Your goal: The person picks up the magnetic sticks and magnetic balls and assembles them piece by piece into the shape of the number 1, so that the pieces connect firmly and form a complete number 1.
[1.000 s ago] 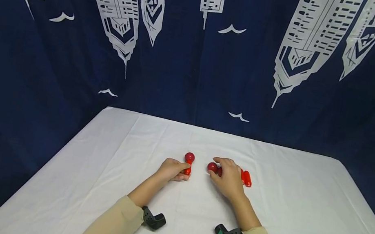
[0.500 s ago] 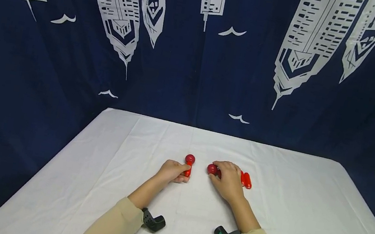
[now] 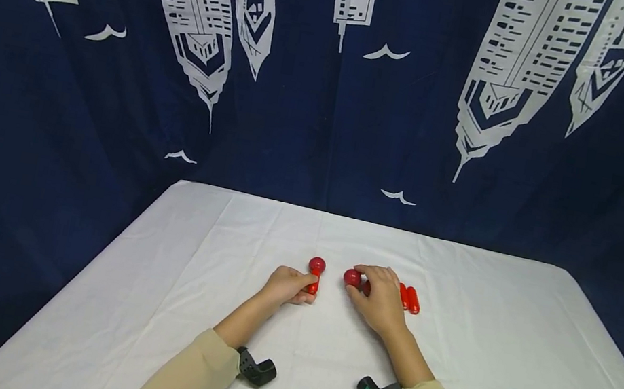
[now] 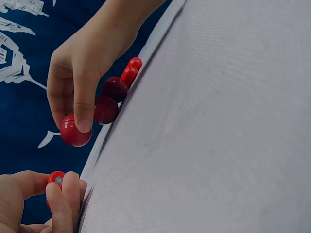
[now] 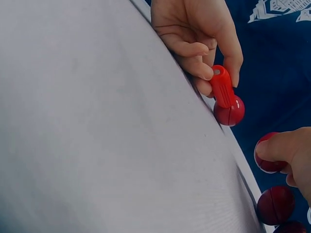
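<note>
My left hand (image 3: 287, 285) pinches a red rod (image 5: 222, 87) between thumb and fingers. A glossy dark red ball (image 3: 317, 265) sits at the rod's far end. The rod's near end shows a small silvery disc (image 4: 59, 179) in the left wrist view. My right hand (image 3: 381, 299) pinches a second red ball (image 3: 352, 278) with thumb and fingertips. Behind that ball, partly hidden by my right hand in the head view, lie two more dark red balls, one nearer (image 4: 106, 110) and one farther (image 4: 115, 89).
Beyond the right hand, red rods (image 3: 413, 300) lie side by side on the white tablecloth (image 3: 482, 361). A dark blue curtain (image 3: 309, 139) with white building prints hangs behind the table's far edge. Black wrist cameras (image 3: 257, 371) sit at both cuffs.
My right fingers have closed onto the ball, which has moved slightly left and up in the head view. The left hand keeps its hold on the rod, almost still.
</note>
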Tool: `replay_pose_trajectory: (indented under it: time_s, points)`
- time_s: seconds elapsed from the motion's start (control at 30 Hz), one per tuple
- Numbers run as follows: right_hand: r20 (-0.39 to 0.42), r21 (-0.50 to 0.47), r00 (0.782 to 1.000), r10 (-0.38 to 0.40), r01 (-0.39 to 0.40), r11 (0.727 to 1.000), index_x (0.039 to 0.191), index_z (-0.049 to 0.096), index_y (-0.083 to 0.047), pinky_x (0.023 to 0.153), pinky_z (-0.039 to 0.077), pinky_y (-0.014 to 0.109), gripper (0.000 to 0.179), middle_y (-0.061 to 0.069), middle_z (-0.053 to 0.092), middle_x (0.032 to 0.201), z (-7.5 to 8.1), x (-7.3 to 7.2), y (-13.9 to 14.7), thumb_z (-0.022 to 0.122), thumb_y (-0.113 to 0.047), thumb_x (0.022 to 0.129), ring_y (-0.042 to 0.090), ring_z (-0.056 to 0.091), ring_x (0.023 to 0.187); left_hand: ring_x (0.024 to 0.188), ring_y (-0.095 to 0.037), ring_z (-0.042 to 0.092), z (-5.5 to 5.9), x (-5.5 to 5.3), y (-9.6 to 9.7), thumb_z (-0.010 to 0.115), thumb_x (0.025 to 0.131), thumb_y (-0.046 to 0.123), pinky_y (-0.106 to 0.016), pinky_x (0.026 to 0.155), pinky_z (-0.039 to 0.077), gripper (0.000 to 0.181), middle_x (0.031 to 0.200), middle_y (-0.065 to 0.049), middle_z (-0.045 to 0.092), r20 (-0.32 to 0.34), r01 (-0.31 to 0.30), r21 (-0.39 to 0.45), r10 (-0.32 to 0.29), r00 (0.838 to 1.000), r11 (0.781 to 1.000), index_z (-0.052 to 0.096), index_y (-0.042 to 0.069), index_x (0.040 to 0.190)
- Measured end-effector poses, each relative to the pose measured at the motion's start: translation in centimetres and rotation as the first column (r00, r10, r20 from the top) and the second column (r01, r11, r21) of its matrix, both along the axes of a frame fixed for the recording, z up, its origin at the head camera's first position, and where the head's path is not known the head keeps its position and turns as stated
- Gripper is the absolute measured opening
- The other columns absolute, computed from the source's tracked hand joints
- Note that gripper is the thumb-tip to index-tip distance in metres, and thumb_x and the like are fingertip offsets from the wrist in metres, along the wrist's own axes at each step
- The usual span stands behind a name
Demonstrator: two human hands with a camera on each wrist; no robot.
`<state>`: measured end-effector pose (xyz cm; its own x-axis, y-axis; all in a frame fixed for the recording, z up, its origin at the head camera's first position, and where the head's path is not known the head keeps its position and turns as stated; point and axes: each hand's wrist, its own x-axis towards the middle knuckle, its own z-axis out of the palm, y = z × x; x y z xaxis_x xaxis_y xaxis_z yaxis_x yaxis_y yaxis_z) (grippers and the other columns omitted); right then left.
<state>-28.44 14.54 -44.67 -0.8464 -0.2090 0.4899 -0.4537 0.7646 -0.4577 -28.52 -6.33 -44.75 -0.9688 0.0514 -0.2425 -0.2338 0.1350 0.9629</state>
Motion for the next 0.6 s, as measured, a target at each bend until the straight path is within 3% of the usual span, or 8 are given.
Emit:
replay_pose_trajectory:
  time_s: [0.17,0.37,0.6]
  points:
    - [-0.031,-0.046,0.999,0.037,-0.038,0.998,0.111,0.068,-0.001,0.108,0.031,0.052,0.038,0.013,0.069,0.105,0.4,0.2,-0.5,0.082,-0.013,0.077,0.030,0.059,0.099,0.046,-0.001,0.055,0.0,0.0,0.0,0.065,0.092,0.021,-0.011,0.047,0.044,0.025,0.061,-0.003,0.066,-0.016,-0.012,-0.007,0.012,1.000,1.000,0.063,-0.002,0.085]
    - [0.033,-0.108,0.998,0.060,-0.056,0.993,0.109,0.068,-0.003,0.085,0.049,0.044,0.037,0.010,0.068,0.105,1.0,0.7,-1.2,0.082,-0.012,0.075,0.029,0.057,0.099,0.045,-0.001,0.052,0.0,0.1,0.1,0.065,0.091,0.021,-0.012,0.046,0.043,0.024,0.059,0.000,0.061,-0.030,-0.034,-0.014,0.034,0.999,0.999,0.062,-0.001,0.082]
    - [0.054,-0.165,0.993,0.109,-0.098,0.981,0.110,0.067,-0.003,0.092,0.048,0.049,0.036,0.010,0.068,0.107,1.4,1.4,-2.2,0.080,-0.010,0.077,0.029,0.059,0.105,0.044,-0.001,0.050,-0.1,0.0,0.1,0.066,0.091,0.022,-0.012,0.045,0.042,0.025,0.059,0.001,0.062,-0.038,-0.049,-0.009,0.049,0.998,0.999,0.063,0.000,0.080]
